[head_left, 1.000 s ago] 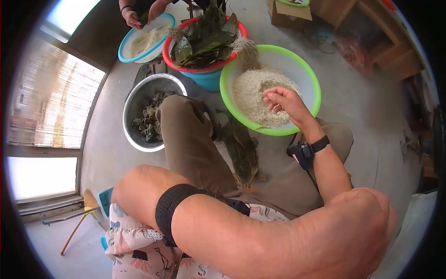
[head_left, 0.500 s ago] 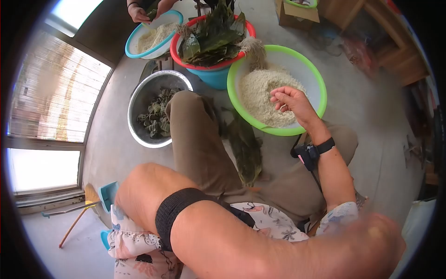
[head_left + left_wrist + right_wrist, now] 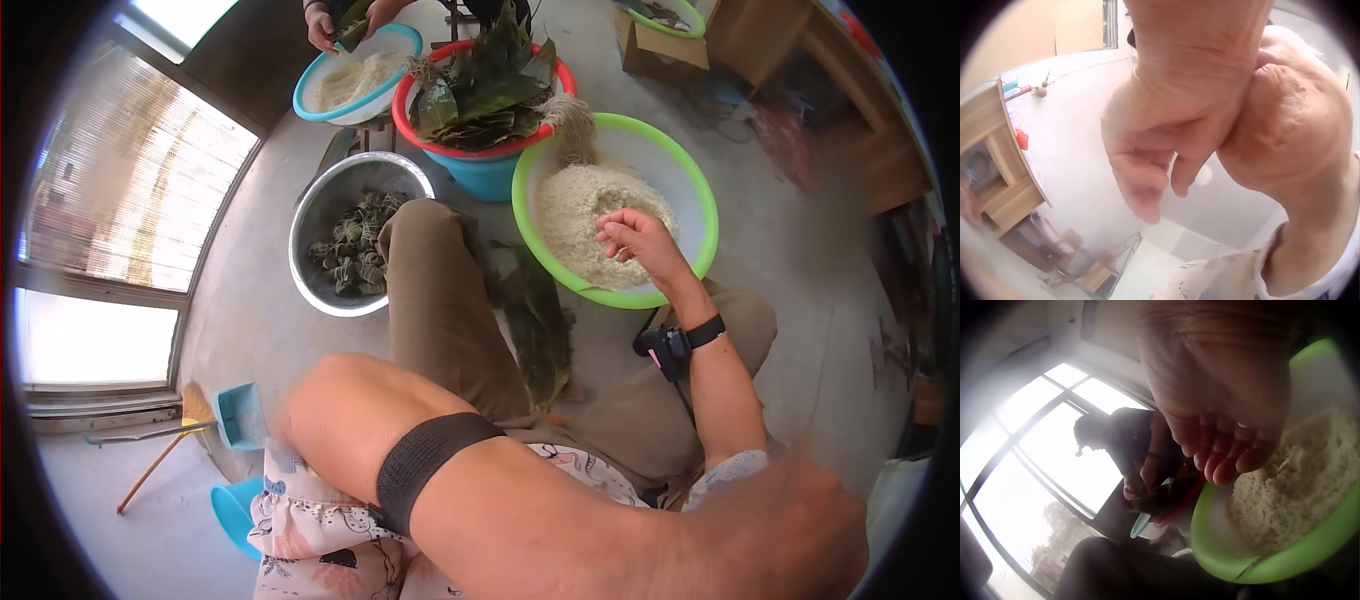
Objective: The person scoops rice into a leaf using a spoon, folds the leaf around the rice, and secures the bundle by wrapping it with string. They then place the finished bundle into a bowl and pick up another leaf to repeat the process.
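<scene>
Head view: the right hand [image 3: 645, 243] hovers over the rice [image 3: 578, 245], fingers loosely bent, with nothing visible in its grip. The rice lies heaped in the green basin [image 3: 710, 205], at the right; it looks damp and loose, light by the pinch but heavy as a heap, so a cupped palm should suit it best (a flat one would spill). The basin itself is probably best taken by opposite sides of its rim. To its left, the red basin [image 3: 401, 108] holds leaves [image 3: 490, 95], likely supple, slippery and apt to split along the grain; the broad middle seems the safest hold. String [image 3: 568, 112] hangs over its rim. Nearer left, the metal basin [image 3: 297, 240] holds tied bundles [image 3: 355, 245], probably firm; far left, the blue basin [image 3: 300, 97] holds more rice.

Left wrist view: the left hand [image 3: 1169, 125] hangs beside a bare arm [image 3: 1291, 125], fingers slack, no object visible in it.

Right wrist view: the right hand's fingers curl softly, clear of the palm, above the rice; whether grains cling inside, I cannot tell.
</scene>
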Motion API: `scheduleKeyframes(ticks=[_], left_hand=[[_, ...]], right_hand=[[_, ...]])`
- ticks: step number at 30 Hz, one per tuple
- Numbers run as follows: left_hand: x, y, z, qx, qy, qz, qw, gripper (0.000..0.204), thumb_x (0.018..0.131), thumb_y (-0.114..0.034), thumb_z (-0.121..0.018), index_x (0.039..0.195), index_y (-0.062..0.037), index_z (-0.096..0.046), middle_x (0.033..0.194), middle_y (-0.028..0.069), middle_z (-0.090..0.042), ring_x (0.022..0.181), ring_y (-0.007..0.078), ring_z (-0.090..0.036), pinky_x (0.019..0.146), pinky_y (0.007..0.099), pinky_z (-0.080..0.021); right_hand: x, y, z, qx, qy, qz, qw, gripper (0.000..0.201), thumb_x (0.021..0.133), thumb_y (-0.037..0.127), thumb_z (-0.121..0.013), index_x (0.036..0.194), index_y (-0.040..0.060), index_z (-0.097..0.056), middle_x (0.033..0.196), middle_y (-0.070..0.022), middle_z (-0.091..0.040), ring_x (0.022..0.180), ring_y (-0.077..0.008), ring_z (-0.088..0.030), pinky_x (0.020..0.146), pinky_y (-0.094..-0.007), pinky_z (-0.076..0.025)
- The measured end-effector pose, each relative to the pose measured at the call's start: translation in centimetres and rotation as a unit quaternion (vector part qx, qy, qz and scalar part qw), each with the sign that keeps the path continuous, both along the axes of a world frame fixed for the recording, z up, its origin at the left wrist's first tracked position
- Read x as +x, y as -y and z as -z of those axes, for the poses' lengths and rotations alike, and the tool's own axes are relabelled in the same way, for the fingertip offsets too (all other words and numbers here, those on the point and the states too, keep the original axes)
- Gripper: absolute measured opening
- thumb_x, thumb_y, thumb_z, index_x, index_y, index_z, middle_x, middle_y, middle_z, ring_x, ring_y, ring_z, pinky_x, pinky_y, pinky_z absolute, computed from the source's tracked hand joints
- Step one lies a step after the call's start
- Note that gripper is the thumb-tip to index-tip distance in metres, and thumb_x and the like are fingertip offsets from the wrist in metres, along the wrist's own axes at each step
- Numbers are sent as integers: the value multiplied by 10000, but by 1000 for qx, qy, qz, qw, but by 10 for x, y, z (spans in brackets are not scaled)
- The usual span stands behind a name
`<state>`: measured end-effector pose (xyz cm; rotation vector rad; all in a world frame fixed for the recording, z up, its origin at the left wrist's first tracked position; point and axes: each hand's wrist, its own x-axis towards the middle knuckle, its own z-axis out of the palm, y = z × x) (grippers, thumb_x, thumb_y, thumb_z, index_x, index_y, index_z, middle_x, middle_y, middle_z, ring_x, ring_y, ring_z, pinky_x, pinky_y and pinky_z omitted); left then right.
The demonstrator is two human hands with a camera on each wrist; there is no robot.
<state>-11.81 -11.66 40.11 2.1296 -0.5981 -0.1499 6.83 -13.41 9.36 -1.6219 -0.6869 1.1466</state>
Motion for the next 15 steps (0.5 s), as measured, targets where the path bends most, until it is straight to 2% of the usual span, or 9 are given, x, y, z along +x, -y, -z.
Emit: scheduleKeyframes(ticks=[4, 5, 6, 7, 8, 10, 14, 15], left_hand=[[18, 4, -9, -5, -83, 57, 995, 62, 723, -85, -673, 672, -50, -668, 723, 118, -667, 701, 296, -663, 584, 408, -533], [17, 12, 3, 2, -82, 52, 995, 62, 723, -85, -673, 672, -50, -668, 723, 118, -667, 701, 296, -663, 584, 408, -533], [8, 27, 23, -107, 35, -28, 993, 58, 734, -87, -661, 694, -48, -679, 734, 124, -673, 700, 307, -665, 588, 411, -536], [6, 25, 29, -212, 149, -104, 960, 66, 744, -89, -649, 716, -46, -690, 745, 131, -680, 698, 318, -666, 592, 415, -539], [7, 28, 29, -208, 149, -104, 961, 66, 744, -89, -649, 716, -46, -690, 745, 131, -680, 698, 318, -666, 592, 415, -539], [6, 20, 9, -183, 32, -23, 982, 80, 751, -92, -632, 712, -42, -681, 732, 143, -673, 684, 304, -668, 577, 421, -536], [-3, 38, 15, -214, 66, -36, 974, 93, 721, -95, -635, 656, -30, -636, 666, 128, -641, 624, 279, -651, 533, 396, -520], [-1, 33, 12, -164, 80, -58, 981, 99, 703, -97, -639, 638, -28, -610, 647, 112, -614, 586, 263, -631, 507, 375, -511]], right_hand=[[-1, -2, 1, -8, -1, -7, 1000, 201, 945, 200, -555, 1052, 49, -634, 931, -23, -658, 724, -58, -590, 631, -202, -453], [0, -2, 3, -4, 0, -7, 1000, 197, 943, 189, -555, 1050, 43, -633, 926, -25, -659, 721, -60, -592, 631, -205, -457], [-3, 1, -2, 3, 3, -11, 1000, 197, 943, 189, -555, 1050, 43, -633, 926, -25, -659, 721, -60, -592, 631, -205, -457], [-2, 1, -3, -1, 4, -9, 1000, 193, 942, 183, -554, 1048, 42, -634, 925, -24, -657, 720, -61, -592, 631, -205, -458], [-2, 1, -3, -8, 4, -5, 1000, 190, 941, 177, -554, 1046, 41, -634, 924, -24, -655, 719, -62, -592, 631, -206, -458], [-2, 4, -7, -9, 3, 0, 1000, 186, 941, 171, -551, 1046, 41, -634, 916, -19, -650, 720, -63, -591, 631, -205, -458], [-3, 3, 0, -15, -13, -5, 1000, 195, 942, 182, -557, 1060, 44, -629, 916, -17, -640, 730, -65, -593, 634, -205, -459], [-2, 0, 1, 3, -23, 4, 1000, 205, 942, 193, -560, 1070, 47, -626, 927, -17, -644, 719, -68, -594, 626, -209, -458]])
